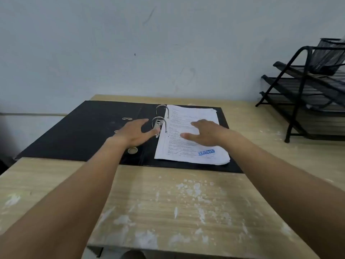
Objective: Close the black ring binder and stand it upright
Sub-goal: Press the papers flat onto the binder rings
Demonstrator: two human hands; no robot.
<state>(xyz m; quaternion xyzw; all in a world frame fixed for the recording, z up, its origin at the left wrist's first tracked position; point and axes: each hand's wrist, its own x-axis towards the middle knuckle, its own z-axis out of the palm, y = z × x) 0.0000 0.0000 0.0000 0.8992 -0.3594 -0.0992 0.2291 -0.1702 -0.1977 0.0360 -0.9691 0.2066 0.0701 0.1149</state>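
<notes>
The black cardboard ring binder [89,131] lay fully open and flat on the pale wood-grain table [168,206], toward its far edge near the light grey wall [130,43]. Its left cover extended past the table's left edge. The two arched metal rings [162,116] stood closed at the spine, and a stack of white printed sheets [188,146] was threaded on them over the right cover. The top sheet bore a blue "REJECTED" stamp [206,152] near its front right corner.

The left hand [134,133] was over the inner face of the left cover beside the rings, fingers spread, its thumb at the lever mechanism [157,128]; whether the thumb pressed the lever could not be determined. Its grip was wide and held nothing. The right hand [205,133] was palm down over the paper stack, fingers splayed, its grip likewise wide and holding nothing; contact with the paper could not be confirmed.

A black wire-mesh tiered tray rack [306,90] stood at the table's far right. White smears marked the table's near surface.
</notes>
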